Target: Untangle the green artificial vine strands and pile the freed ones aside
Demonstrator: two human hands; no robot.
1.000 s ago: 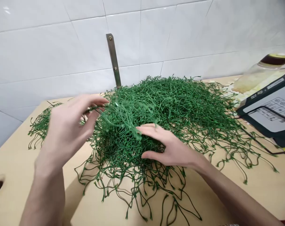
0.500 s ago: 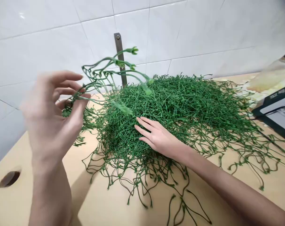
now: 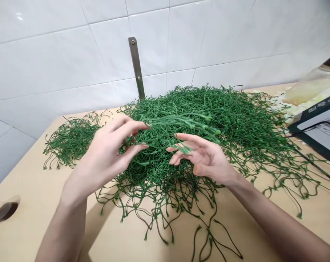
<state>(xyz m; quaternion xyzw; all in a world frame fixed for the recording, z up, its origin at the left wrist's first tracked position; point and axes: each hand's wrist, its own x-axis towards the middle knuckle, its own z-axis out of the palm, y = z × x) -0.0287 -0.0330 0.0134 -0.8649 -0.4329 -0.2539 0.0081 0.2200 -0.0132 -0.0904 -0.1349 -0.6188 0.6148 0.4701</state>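
Note:
A big tangled pile of green artificial flower stems (image 3: 203, 109), thin with small cup-like tips, lies on the table before me. My left hand (image 3: 116, 145) is over the pile's left part, its fingers curled around a small bunch of stems (image 3: 181, 120). The bunch reaches rightward, blurred, over the pile; where the fingers grip it is partly hidden. Just right of it, my right hand (image 3: 203, 156) is palm-up with fingers apart, close under the bunch's tips. Nothing is plainly held in it.
A smaller heap of stems (image 3: 72, 140) lies at the left. At the right stand a dark-edged box-like device (image 3: 320, 127) with a cable and a clear container (image 3: 306, 91) by pale bits. A metal bracket (image 3: 136, 69) is on the tiled wall; the table (image 3: 31, 193) has a round hole.
My left hand has moved right and down with the bunch, from beside the pile to over it. My right hand has lifted off the pile, turned palm-up and shifted right.

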